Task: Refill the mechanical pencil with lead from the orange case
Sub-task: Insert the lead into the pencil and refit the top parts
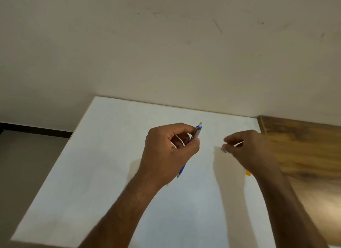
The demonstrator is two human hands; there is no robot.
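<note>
Over the white bench (103,174), the left hand (167,155) grips the mechanical pencil (190,146) tilted, eraser end up. Beside it, the right hand (249,149) pinches a small grey piece (224,151), blurred. An orange case (248,173) peeks from under the right wrist.

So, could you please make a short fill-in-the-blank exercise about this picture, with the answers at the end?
1. The mechanical pencil is held in the ____ hand.
2. The pencil's writing tip points ____, toward the white table.
3. Beside the right hand's wrist, a small piece of the ____ case shows.
4. The right hand pinches a small ____ part at its fingertips.

Answers: left; down; orange; silver
</note>
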